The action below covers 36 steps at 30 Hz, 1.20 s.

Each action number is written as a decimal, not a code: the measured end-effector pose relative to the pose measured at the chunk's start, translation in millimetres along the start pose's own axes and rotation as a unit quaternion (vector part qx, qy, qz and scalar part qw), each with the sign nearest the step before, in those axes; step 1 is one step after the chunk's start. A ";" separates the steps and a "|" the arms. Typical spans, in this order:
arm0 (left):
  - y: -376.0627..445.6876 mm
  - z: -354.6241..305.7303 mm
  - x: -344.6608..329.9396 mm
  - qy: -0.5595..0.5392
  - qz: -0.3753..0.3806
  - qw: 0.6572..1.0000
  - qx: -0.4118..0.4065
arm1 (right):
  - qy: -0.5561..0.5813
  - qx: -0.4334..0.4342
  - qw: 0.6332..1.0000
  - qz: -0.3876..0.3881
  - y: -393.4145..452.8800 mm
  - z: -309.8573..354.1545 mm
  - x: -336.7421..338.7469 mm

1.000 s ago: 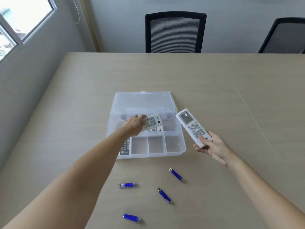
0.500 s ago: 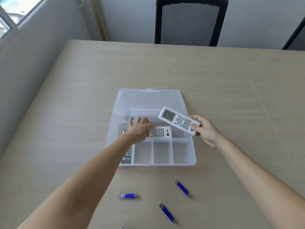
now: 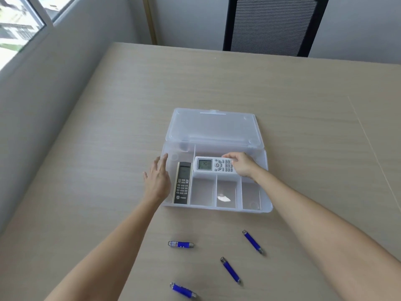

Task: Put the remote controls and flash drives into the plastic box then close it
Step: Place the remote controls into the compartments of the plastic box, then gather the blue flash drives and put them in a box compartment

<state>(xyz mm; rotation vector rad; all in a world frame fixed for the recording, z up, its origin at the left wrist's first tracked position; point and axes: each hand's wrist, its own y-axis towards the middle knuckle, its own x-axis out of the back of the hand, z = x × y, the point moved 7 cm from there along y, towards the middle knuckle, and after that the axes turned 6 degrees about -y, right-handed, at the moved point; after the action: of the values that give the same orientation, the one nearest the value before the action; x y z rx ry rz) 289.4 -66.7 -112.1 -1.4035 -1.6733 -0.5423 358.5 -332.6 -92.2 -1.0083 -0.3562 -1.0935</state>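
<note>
- Since half a second earlier, right hand had lowered the white remote into the box, fingers pinching its end.
- Left hand had pulled off, fingers spread, empty.
- Black remote sat in the left slot.
- Next up, probably: four drives on the table.

A pale wood-grain counter fills the view. Near its middle lies a clear plastic box, its lid folded open flat on the far side. Four blue flash drives rest on the near part: one on the left, one to the right, one between them and nearer, and one nearest.
</note>
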 end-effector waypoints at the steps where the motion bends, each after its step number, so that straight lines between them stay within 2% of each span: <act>1: -0.5 -0.8 0.5 0.000 -0.002 1.000 -0.001 | -0.005 -0.001 1.000 -0.003 -0.5 3.0 -1.4; 3: -0.6 -1.4 -1.3 -0.001 0.008 1.000 -0.009 | -0.013 -0.002 1.000 0.002 -0.3 6.9 -0.8; 7: 3.7 3.1 -2.6 -0.004 0.081 0.997 0.002 | -0.053 0.009 0.998 0.041 -12.3 9.9 -0.1; 9: -0.7 1.0 3.6 0.015 0.070 0.997 -0.014 | -0.082 0.021 0.996 0.002 -28.4 13.2 2.0; 12: -37.5 -13.4 24.1 0.019 -0.048 0.991 -0.127 | -0.047 0.108 0.979 -0.165 -78.3 19.2 11.3; 14: -83.1 -21.2 27.9 0.008 -0.104 0.962 -0.253 | -0.034 0.173 0.948 -0.263 -129.3 7.4 6.4; 15: -109.1 -22.7 18.2 0.009 -0.072 0.944 -0.322 | -0.042 0.193 0.938 -0.285 -153.5 -5.0 -2.6; 16: -133.2 -20.4 2.2 0.020 -0.002 0.929 -0.370 | -0.050 0.200 0.935 -0.290 -175.1 -19.9 -14.8; 17: -151.5 -13.4 -16.3 0.043 0.080 0.920 -0.380 | -0.054 0.192 0.939 -0.281 -191.6 -37.0 -28.7; 18: -163.0 -2.7 -33.3 0.071 0.147 0.919 -0.358 | -0.053 0.171 0.948 -0.263 -203.0 -55.2 -42.4; 19: -168.0 9.5 -45.1 0.096 0.180 0.926 -0.318 | -0.049 0.144 0.958 -0.244 -210.4 -73.4 -54.9; 22: -166.1 35.7 -55.4 0.145 0.174 0.951 -0.210 | -0.057 0.063 0.975 -0.204 -216.4 -111.5 -76.9; 25: -168.5 41.9 -58.6 0.165 0.199 0.946 -0.194 | -0.085 0.002 0.983 -0.161 -208.9 -123.1 -85.8; 29: -188.3 41.0 -48.0 0.008 0.260 0.957 -0.130 | -0.109 -0.058 0.982 -0.145 -191.7 -114.4 -91.9; 32: -221.9 36.5 -44.4 0.015 0.263 0.945 -0.196 | -0.146 -0.093 0.977 -0.128 -182.8 -107.3 -97.7; 34: -246.2 37.6 -50.5 0.073 0.254 0.928 -0.265 | -0.187 -0.104 0.972 -0.098 -179.4 -105.7 -104.3; 36: -260.0 41.9 -57.6 0.148 0.250 0.908 -0.302 | -0.179 -0.119 0.974 -0.075 -177.3 -108.0 -109.2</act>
<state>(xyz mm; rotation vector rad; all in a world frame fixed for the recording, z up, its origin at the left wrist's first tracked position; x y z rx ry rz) 30.1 -137.5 -131.6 -1.9865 -0.8688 -0.9613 132.1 -375.6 -135.8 -1.4177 -0.6114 -1.1053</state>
